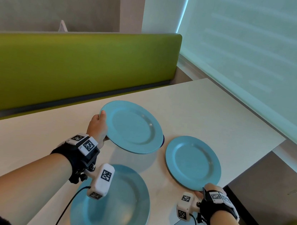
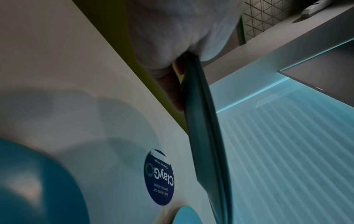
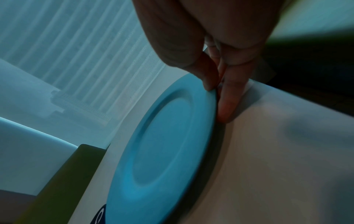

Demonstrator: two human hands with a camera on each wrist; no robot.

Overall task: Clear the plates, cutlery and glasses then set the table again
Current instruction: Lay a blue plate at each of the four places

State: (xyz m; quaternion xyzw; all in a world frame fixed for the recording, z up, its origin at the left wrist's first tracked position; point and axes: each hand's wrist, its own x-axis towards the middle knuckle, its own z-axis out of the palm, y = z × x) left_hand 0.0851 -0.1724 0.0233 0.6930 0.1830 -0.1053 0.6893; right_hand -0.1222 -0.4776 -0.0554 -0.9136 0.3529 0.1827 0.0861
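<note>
Plates: nearest round blue plate (image 1: pixel 114 201) flat on white table (image 1: pixel 210 108). Right hand (image 1: pixel 209 190) pinches second blue plate's (image 1: pixel 193 162) near rim at right table edge. Left hand (image 1: pixel 98 125) grips lifted blue plate stack (image 1: pixel 132 127) beyond; green bench (image 1: pixel 75 62) behind.
</note>
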